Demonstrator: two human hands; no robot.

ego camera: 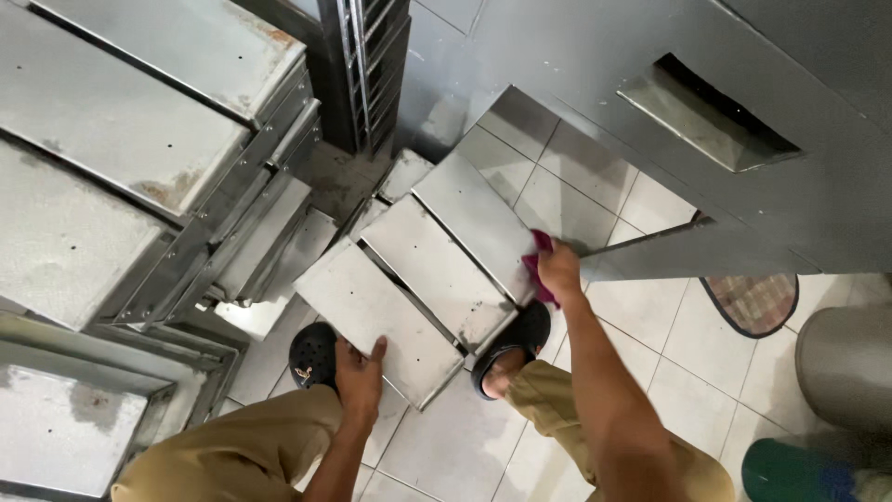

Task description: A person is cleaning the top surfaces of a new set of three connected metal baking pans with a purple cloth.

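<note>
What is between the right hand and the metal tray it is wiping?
Only a dark red cloth, held in the right hand, lies between it and the metal tray. The left hand rests directly on the nearest tray.

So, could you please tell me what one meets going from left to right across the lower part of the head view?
Stacked metal trays → left hand on the metal tray on the floor → right hand with a pink cloth → patterned mat → grey bin.
</note>
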